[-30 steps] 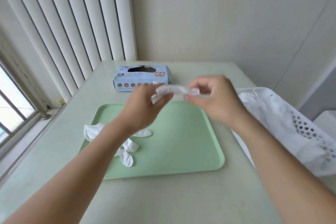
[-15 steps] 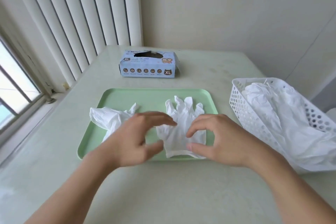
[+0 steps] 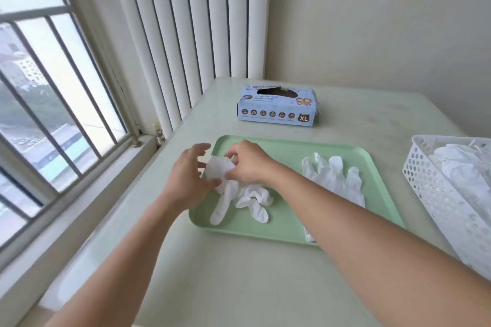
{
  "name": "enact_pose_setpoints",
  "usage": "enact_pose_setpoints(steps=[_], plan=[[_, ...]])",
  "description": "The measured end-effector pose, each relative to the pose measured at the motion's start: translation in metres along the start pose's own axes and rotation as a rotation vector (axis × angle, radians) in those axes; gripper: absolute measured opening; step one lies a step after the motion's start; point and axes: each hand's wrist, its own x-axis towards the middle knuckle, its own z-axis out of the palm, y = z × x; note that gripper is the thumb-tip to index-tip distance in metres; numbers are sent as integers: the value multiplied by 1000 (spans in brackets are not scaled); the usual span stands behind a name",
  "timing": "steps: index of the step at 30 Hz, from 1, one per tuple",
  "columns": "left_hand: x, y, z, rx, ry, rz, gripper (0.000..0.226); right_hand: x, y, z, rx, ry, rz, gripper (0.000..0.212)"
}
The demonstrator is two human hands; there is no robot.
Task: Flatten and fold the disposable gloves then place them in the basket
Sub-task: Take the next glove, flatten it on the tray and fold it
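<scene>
Flattening step: at the left end of the green tray [image 3: 292,231], the right hand [image 3: 249,164] pinches the crumpled glove's [image 3: 239,194] cuff, the left hand [image 3: 186,180] touches it with spread fingers; spreading it flat probably comes next, the basket [image 3: 425,183] waiting at right.

Left hand [image 3: 187,178] spread with fingers relaxed; right hand [image 3: 248,163] beside it, fingers curled in a pinch.

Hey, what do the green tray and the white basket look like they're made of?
Green tray: likely moulded plastic, matte pastel finish, with a smooth rounded rim and corners. White basket: probably plastic too, slightly glossy, its walls punched with regular round holes.
</scene>
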Motion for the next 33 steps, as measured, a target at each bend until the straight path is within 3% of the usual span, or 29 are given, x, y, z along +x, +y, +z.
enact_pose_setpoints(steps=[2,4,6,8,12,17,19,22,25,29,31,33], plan=[[0,3,-2,-148,20,3,88,-1,1,-3,181,57,-27,17],[1,17,-8,-430,-10,-74,83,-11,-1,-16,420,82,-62,8],[4,38,-13,-706,-123,-121,65,-27,-5,-37,582,142,-105,3],[6,68,-18,-837,-253,-72,40,-46,-6,-62,652,238,-152,8],[6,128,-24,-854,-302,137,18,-94,-2,-116,800,288,-165,24],[-5,182,-18,-817,-488,268,35,-147,24,-166,911,144,-113,64],[-6,196,-7,-810,-503,254,42,-163,37,-177,966,170,-97,61],[-6,207,2,-814,-552,170,36,-176,49,-181,967,192,-85,38],[-13,216,13,-708,-629,211,47,-183,59,-183,949,231,-94,27],[-15,226,25,-659,-457,231,31,-188,69,-190,886,312,-90,28],[-12,233,23,-723,-460,255,16,-195,71,-196,781,262,-67,44],[-9,244,19,-736,-499,303,20,-199,69,-200,710,215,-64,47]])
